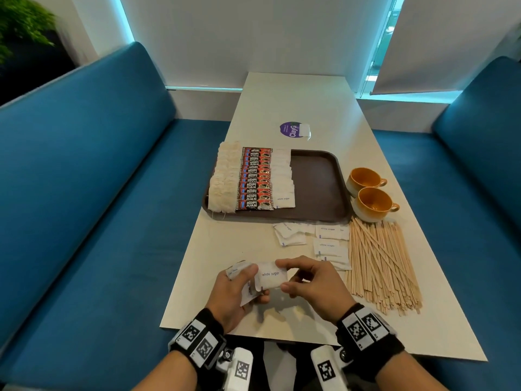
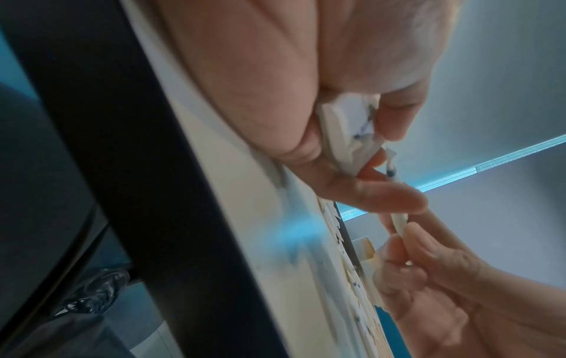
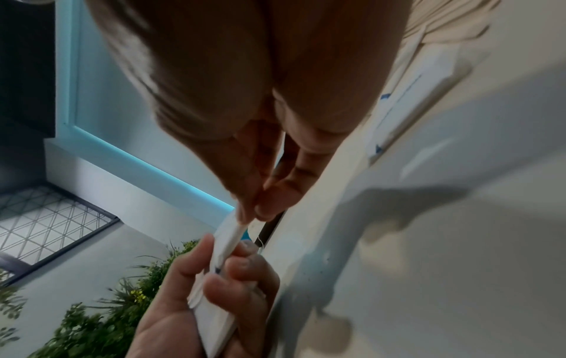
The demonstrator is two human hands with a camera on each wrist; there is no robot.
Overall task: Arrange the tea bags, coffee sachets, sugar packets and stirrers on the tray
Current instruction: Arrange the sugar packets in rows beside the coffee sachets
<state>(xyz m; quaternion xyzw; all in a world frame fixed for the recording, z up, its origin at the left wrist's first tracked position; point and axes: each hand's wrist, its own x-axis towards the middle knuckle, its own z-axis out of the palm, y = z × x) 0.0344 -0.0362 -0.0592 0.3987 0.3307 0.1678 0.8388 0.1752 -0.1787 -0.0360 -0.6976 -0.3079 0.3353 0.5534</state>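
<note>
A brown tray (image 1: 318,187) holds a row of tea bags (image 1: 224,179), a row of red coffee sachets (image 1: 255,179) and a row of white sugar packets (image 1: 283,179). Loose sugar packets (image 1: 324,241) lie in front of the tray, beside a heap of wooden stirrers (image 1: 380,266). Near the table's front edge my left hand (image 1: 239,289) grips a small stack of sugar packets (image 2: 349,130). My right hand (image 1: 313,283) pinches one white sugar packet (image 1: 271,276) at its right end, held against the stack. In the right wrist view the pinched sugar packet (image 3: 228,232) shows edge-on.
Two orange-lined cups (image 1: 372,198) stand right of the tray. A purple round sticker (image 1: 291,129) with a small white packet lies behind it. Blue benches (image 1: 84,207) flank the narrow white table (image 1: 296,100).
</note>
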